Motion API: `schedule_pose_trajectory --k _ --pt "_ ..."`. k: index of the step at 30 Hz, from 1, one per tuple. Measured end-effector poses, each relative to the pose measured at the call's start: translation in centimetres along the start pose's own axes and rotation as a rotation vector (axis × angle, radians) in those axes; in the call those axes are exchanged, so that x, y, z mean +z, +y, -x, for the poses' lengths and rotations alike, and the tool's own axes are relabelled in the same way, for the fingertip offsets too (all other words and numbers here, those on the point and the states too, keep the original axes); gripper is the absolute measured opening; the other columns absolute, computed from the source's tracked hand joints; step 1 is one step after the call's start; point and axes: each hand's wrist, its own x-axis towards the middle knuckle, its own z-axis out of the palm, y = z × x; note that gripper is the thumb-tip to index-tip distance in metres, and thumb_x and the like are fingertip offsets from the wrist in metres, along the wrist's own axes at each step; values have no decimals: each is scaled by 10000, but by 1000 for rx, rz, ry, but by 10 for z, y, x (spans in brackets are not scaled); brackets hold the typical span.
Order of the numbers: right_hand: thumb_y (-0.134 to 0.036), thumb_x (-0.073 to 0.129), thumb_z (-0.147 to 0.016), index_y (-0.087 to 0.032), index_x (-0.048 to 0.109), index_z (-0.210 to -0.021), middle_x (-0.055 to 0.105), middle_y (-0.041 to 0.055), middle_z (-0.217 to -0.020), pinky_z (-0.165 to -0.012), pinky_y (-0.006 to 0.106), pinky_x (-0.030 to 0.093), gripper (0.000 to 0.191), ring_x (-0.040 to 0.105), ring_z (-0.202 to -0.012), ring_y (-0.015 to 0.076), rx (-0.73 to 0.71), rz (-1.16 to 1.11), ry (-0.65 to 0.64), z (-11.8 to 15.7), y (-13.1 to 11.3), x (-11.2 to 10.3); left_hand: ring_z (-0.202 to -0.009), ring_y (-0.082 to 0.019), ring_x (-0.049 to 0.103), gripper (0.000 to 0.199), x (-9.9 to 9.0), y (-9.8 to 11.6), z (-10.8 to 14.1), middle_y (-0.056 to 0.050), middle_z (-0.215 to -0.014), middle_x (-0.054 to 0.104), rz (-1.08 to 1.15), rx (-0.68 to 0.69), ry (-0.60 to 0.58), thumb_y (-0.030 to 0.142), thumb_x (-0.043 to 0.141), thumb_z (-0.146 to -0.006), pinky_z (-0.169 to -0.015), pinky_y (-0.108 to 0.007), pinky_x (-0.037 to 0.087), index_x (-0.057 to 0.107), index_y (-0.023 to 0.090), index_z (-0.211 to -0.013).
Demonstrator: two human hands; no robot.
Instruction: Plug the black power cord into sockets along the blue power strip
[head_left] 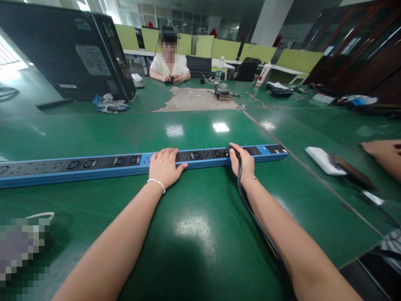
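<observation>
A long blue power strip [206,164] with a black face and a row of sockets lies across the green table. Draped over its middle, my left hand [165,168] grips it, with fingers at the far edge and thumb along the near side. Nearer the strip's right end, my right hand [244,164] is closed on a black plug [228,150] at a socket. The fingers partly hide the plug, so how deep it sits I cannot tell. A black cord [242,196] runs from it down along my right forearm.
A black computer case [94,54] and gloves [111,103] stand at the back left. Across the table sits a person [169,62]. At right are a white device [324,161] and another person's hand [382,154]. A bottle [219,70] stands behind.
</observation>
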Motion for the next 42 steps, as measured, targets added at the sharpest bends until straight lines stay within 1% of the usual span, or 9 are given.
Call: schedule_pose_trajectory --k 7,10,16,19,24,27,31,36,42 --pt "-289 405 -873 -231 610 -1123 640 58 -1167 -1012 428 356 328 579 -1107 207 -132 93 -24 8 -2 5 -1207 -282 435 583 0 0 0 -123 -1271 541 -13 10 9 547 455 -805 -1012 -425 280 486 163 -1243" --pt "-283 409 -876 -236 597 -1140 627 58 -1189 -1032 443 326 328 571 -1120 208 -136 111 -38 10 -2 4 -1213 -282 430 584 0 0 0 -120 -1278 536 -14 8 6 549 454 -804 -1013 -429 280 477 175 -1252" --pt "-325 405 -886 -258 594 -1146 634 50 -1178 -1029 430 358 328 591 -1087 197 -62 32 -18 11 -5 6 -1214 -281 430 576 0 0 0 -120 -1284 533 -9 2 -2 548 444 -809 -1016 -433 277 478 182 -1253" --pt "-350 426 -876 -250 626 -1096 664 59 -1120 -1047 467 332 314 614 -1044 219 -5 -28 37 10 -6 7 -1212 -283 428 589 0 0 0 -123 -1285 531 3 1 -6 554 443 -807 -1015 -436 274 477 173 -1256" --pt "-400 393 -889 -188 618 -1114 656 91 -1126 -955 394 450 382 603 -1056 209 102 -257 241 3 -15 2 -1212 -285 427 586 0 0 0 -123 -1277 537 9 0 2 550 450 -803 -1015 -431 268 479 174 -1251" --pt "-429 431 -874 -202 632 -1094 665 75 -1106 -951 380 457 374 609 -1039 206 83 -370 135 4 -30 7 -1209 -280 431 580 0 0 0 -119 -1272 542 8 1 8 546 461 -800 -1014 -427 271 483 177 -1246" --pt "-441 463 -865 -196 644 -1078 665 76 -1107 -976 360 437 372 595 -1066 207 87 -436 23 10 -55 26 -1202 -276 440 574 0 1 0 -117 -1268 547 5 7 25 544 464 -803 -1011 -418 282 491 166 -1234" --pt "-407 455 -877 -220 635 -1087 665 52 -1111 -969 346 435 334 596 -1062 193 72 -433 -99 15 -88 49 -1186 -272 455 584 2 0 0 -120 -1248 561 8 13 54 538 492 -790 -1006 -408 292 486 152 -1228" --pt "-302 460 -881 -197 640 -1069 684 49 -1061 -984 380 402 281 607 -1034 193 69 -357 -157 13 -120 63 -1176 -274 468 610 5 -1 0 -128 -1236 570 11 -8 78 519 536 -763 -999 -400 305 466 142 -1238"
